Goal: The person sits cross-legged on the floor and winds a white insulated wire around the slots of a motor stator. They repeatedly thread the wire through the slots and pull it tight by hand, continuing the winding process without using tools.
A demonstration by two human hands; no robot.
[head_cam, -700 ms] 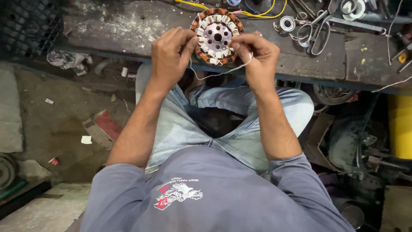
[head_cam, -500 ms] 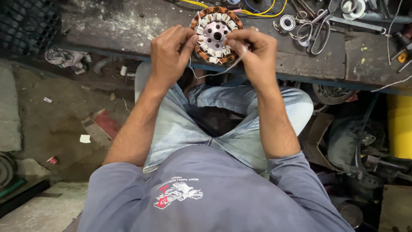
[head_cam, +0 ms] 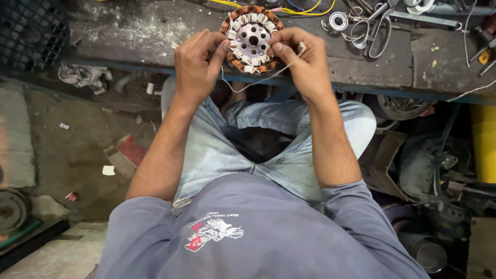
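Observation:
A round motor stator (head_cam: pixel 251 37) with copper windings and a white inner ring lies on the edge of a worn workbench (head_cam: pixel 139 36). My left hand (head_cam: pixel 197 64) grips its left side with the fingers curled. My right hand (head_cam: pixel 301 59) pinches a thin white thread (head_cam: pixel 257 81) at the stator's right side. The thread sags in a loop below the stator between both hands. My palms hide the stator's lower edges.
Scissors (head_cam: pixel 374 28), a small bearing ring (head_cam: pixel 338 21) and yellow wires (head_cam: pixel 305 9) lie on the bench to the right. A black crate (head_cam: pixel 31 31) stands at the far left. Scraps litter the floor (head_cam: pixel 77 150); a yellow object (head_cam: pixel 484 144) is at the right.
Both hands have closed in on the stator's sides, and the thread loop now hangs shorter beneath it. The view has shifted slightly.

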